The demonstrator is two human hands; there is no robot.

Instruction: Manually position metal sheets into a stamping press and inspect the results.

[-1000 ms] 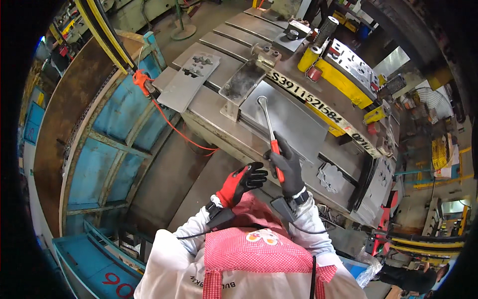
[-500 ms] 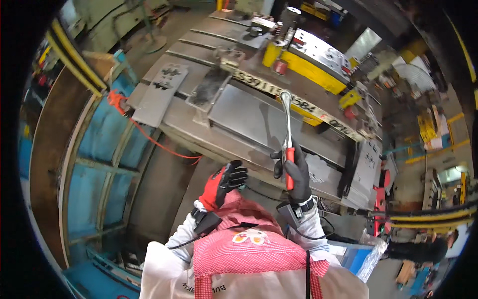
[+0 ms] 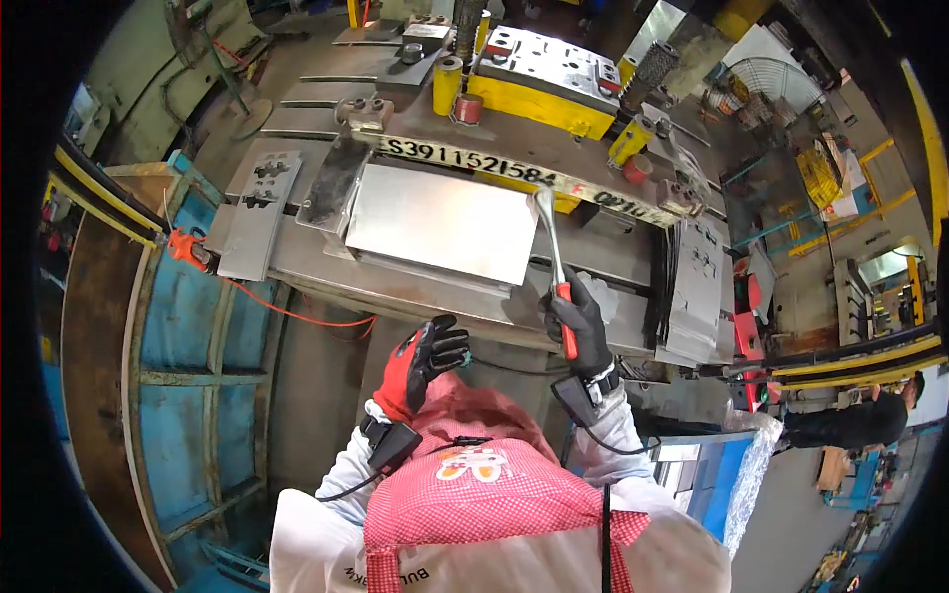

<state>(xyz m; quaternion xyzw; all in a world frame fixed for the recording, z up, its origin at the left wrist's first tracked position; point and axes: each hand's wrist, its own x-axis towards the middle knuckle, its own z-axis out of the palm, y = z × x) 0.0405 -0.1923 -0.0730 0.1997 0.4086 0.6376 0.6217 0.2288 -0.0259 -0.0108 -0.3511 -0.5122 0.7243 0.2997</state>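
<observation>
My right hand (image 3: 581, 321), in a black glove, is wrapped round the red handle of a ratchet wrench (image 3: 551, 232). The wrench points away from me, its shiny round head up near the lettered front bar of the die (image 3: 465, 168). Left of the shaft lies a stack of bright sheet-metal plates (image 3: 445, 222) on the press bed. My left hand (image 3: 425, 366), in a red and black glove, is held before my apron, short of the bed's front edge. Its fingers are loosely bent and apart, with nothing visible in them.
Cut metal sheets (image 3: 259, 215) lie at the bed's left, and another stack (image 3: 695, 292) stands at its right. Yellow die blocks (image 3: 542, 104) and posts rise behind. An orange cord (image 3: 297, 318) hangs along the left front. A person (image 3: 850, 420) is at the far right.
The view has swung right, so the bed and die sit further left and straighter. The plate stack looks brighter. The ratchet wrench stays in my right hand, its head tilted more to the left.
</observation>
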